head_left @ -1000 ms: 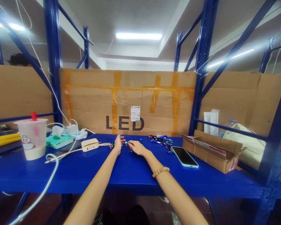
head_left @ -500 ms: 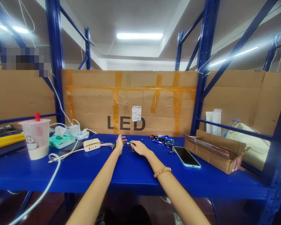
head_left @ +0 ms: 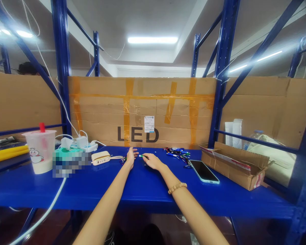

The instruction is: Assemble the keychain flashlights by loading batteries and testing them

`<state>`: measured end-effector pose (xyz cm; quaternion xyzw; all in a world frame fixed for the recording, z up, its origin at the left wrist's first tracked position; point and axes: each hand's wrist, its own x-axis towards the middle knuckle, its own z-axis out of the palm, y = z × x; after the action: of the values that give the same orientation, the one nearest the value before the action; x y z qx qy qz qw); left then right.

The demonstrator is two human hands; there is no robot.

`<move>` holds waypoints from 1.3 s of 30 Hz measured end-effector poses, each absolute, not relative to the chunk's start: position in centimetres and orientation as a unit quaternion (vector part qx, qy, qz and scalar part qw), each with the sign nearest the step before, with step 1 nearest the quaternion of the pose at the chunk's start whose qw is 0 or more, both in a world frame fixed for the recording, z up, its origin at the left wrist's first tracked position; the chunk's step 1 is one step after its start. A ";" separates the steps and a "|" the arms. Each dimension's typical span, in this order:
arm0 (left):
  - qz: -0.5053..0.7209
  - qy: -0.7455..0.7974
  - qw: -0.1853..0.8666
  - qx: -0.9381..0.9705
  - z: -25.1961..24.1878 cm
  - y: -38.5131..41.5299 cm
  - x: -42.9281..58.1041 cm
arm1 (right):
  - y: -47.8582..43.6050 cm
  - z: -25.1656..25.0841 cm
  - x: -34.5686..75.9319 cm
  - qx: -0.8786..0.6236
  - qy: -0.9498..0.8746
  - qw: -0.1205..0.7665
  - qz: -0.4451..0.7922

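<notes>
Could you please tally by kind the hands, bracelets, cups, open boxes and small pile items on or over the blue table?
Left hand and right hand: 2
Bracelets: 1
Cups: 1
Open boxes: 1
Pile items: too tangled to count
Total: 5, pile excluded

You've got 2 hands on this: left hand (head_left: 132,158), right hand (head_left: 151,161), 1 green pen-like item (head_left: 141,156) in the right. Right side of your tabletop (head_left: 153,190): 1 pile of small coloured items (head_left: 177,150), too tangled to count; 1 phone (head_left: 204,172); 1 open box (head_left: 224,170). Left: 1 cup (head_left: 42,148), 1 red straw (head_left: 42,127), 1 cream device (head_left: 101,158), 2 yellow tubes (head_left: 11,153). Far: 3 cardboard panels (head_left: 102,112), 3 black letters (head_left: 136,134), 1 label (head_left: 149,124).
</notes>
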<state>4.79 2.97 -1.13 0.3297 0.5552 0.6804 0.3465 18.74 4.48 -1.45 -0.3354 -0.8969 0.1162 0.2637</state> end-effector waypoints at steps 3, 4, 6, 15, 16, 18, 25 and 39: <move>0.679 0.555 0.346 0.332 -1.2 3.0 4.7 | 4.7 -1.6 18.8 -0.327 -0.898 0.272 0.116; 0.679 0.555 0.346 0.333 -1.2 3.0 4.7 | 4.7 -1.6 18.8 -0.323 -0.899 0.273 0.117; 0.680 0.555 0.345 0.334 -1.3 3.0 4.7 | 4.7 -1.6 18.9 -0.316 -0.901 0.273 0.120; 0.675 0.560 0.340 0.339 -1.3 3.2 4.6 | 4.3 -1.1 19.2 -0.311 -0.904 0.265 0.126; 0.674 0.562 0.338 0.342 -1.4 3.2 4.6 | 4.3 -1.1 19.2 -0.313 -0.903 0.265 0.125; 0.670 0.566 0.330 0.350 -1.4 3.1 4.6 | 4.3 -1.1 19.2 -0.321 -0.901 0.265 0.121; 0.620 0.598 0.276 0.426 -1.4 2.8 4.8 | 3.9 -0.9 19.0 -0.346 -0.894 0.258 0.118; 0.388 0.662 0.092 0.634 -1.6 1.5 5.1 | 4.7 -1.4 19.1 -0.354 -0.877 0.307 0.105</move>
<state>5.14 1.52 -1.64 0.6339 0.6625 0.3883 0.0922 19.14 4.71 -1.43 -0.3544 -0.8769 0.1049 0.3073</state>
